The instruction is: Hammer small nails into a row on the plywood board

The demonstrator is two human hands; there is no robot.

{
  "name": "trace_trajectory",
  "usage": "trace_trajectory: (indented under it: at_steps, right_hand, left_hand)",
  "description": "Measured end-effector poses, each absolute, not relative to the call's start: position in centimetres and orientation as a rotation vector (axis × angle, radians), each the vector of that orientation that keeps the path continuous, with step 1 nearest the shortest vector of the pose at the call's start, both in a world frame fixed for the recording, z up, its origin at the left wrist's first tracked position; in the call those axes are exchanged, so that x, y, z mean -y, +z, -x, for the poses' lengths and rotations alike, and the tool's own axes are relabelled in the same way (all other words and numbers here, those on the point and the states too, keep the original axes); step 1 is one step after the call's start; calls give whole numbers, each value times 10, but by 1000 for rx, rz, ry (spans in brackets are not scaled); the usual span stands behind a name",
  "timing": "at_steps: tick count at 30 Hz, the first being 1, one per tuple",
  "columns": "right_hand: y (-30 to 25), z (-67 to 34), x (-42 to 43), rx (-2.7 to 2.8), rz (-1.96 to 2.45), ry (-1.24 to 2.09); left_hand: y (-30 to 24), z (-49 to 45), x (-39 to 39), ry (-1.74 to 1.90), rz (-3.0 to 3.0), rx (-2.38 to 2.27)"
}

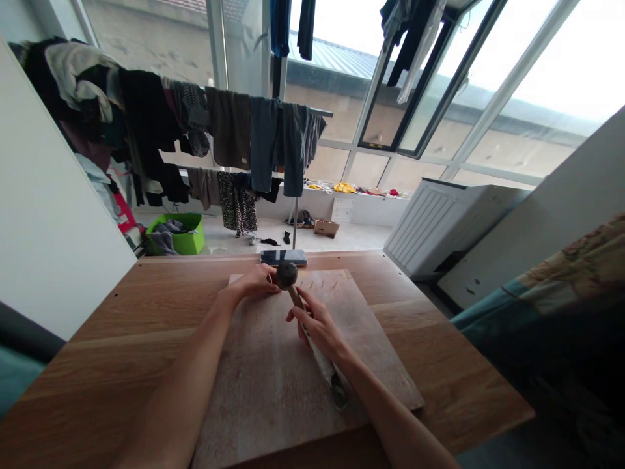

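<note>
My right hand (pixel 319 326) is wrapped around the handle of a hammer (pixel 286 275) with a dark, rounded head. The handle runs back toward me, and the head is raised over the far part of a worn wooden board (pixel 273 384). At the board's far left, my left hand (pixel 256 281) has its fingers pinched together close beside the hammer head. The head partly covers those fingertips, so whatever they hold is hidden. Several thin nails (pixel 323 284) stand upright in a row on the board, just right of the hammer head.
The board lies on a wood-grain table (pixel 161 306). A phone (pixel 283 257) rests at the table's far edge. Beyond it are a rack of hanging clothes (pixel 229 127), a green basket (pixel 190 242) with cloth, and a small cardboard box (pixel 326 228). A white ribbed unit (pixel 424 221) stands at right.
</note>
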State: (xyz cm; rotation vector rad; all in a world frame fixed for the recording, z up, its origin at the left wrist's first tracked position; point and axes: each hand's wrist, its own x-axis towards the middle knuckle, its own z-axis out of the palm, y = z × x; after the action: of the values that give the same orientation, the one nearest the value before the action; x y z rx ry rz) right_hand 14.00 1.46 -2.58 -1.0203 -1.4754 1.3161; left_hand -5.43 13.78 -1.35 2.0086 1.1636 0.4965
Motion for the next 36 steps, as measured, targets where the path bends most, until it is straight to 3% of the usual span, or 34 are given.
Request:
trace_trajectory:
  at_steps: [17, 25, 31, 36]
  right_hand:
    - [-14, -149, -17, 1361, 970, 1367]
    - [11, -214, -7, 1301, 1151, 1183]
    - [-13, -246, 11, 1221, 1349, 1182]
    - [-33, -247, 11, 1210, 1397, 1174]
  left_hand:
    - [-15, 55, -143, 407, -2036, -1165]
    - [37, 37, -117, 398, -2243, -1154]
    - [48, -22, -75, 326, -2507, -798]
    - [22, -55, -56, 161, -2652, -844]
